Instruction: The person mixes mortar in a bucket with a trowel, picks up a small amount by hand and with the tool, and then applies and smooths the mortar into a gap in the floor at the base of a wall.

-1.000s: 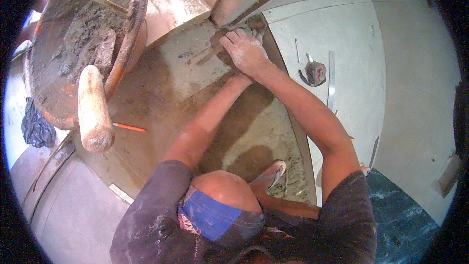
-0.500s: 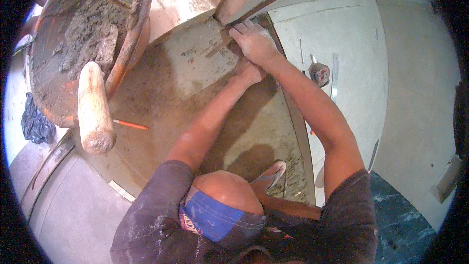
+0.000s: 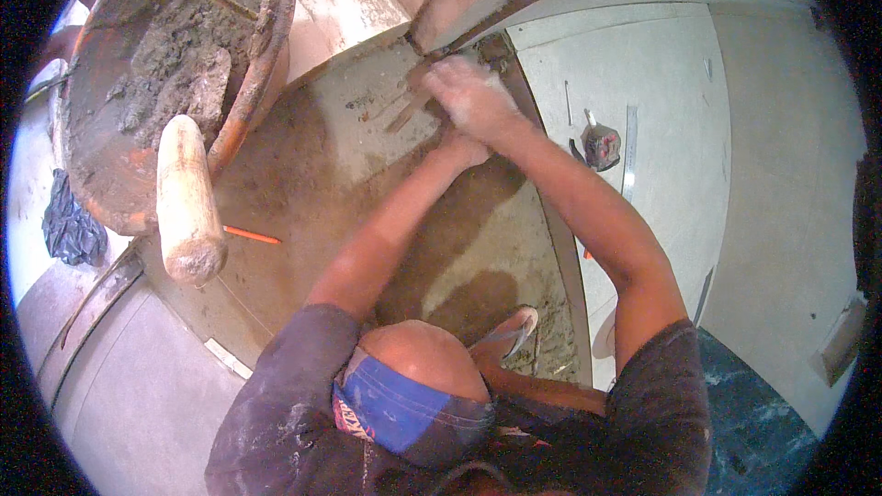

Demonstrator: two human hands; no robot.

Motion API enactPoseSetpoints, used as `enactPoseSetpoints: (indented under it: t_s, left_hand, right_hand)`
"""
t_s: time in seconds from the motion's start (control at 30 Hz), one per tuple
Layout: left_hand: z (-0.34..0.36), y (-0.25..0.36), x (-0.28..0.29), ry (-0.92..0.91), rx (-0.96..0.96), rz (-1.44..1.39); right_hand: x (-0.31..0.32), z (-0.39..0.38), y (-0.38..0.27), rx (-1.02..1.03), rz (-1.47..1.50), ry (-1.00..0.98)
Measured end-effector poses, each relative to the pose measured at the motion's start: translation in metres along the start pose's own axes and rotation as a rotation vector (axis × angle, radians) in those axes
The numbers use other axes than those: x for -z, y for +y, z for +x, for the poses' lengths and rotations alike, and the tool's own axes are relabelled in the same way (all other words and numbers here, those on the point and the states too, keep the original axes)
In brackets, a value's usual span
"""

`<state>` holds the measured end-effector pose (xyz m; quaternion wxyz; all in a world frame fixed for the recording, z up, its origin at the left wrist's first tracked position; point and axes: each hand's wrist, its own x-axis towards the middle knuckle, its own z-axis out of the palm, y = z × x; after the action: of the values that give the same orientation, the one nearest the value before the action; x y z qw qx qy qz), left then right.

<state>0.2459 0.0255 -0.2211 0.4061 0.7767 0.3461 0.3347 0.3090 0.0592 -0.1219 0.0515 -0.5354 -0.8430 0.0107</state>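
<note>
At twelve o'clock I see a dusty, blurred right hand [image 3: 473, 96] over a mostly hidden left hand [image 3: 466, 149]; their grip I can't tell. Lumpy mortar [image 3: 184, 55] at ten.

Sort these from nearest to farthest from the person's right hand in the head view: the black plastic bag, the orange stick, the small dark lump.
Nearest to the right hand first:
1. Small dark lump: to the hand's right.
2. Orange stick: lower left of the hand.
3. Black plastic bag: at the picture's far left.
</note>
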Motion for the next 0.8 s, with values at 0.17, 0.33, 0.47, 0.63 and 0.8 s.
enactPoseSetpoints:
  t_s: [0.17,0.33,0.47,0.63,0.8]
  left_hand:
    - [-0.011,0.011,0.031,-0.271,0.197,0.071]
    - [-0.023,0.012,0.037,-0.174,0.105,0.048]
    - [-0.021,0.023,0.042,-0.291,0.239,-0.005]
    - [-0.014,0.017,0.039,-0.060,0.060,0.019]
    - [-0.021,0.019,0.037,-0.071,0.063,0.007]
  right_hand:
    - [0.008,0.007,0.011,-0.100,-0.059,-0.066]
    - [0.003,0.002,0.012,-0.062,-0.028,-0.107]
    - [-0.003,-0.002,0.004,-0.005,-0.090,0.015]
    - [0.008,0.004,0.013,-0.078,-0.052,-0.104]
    - [0.002,0.000,0.028,-0.043,-0.061,-0.072]
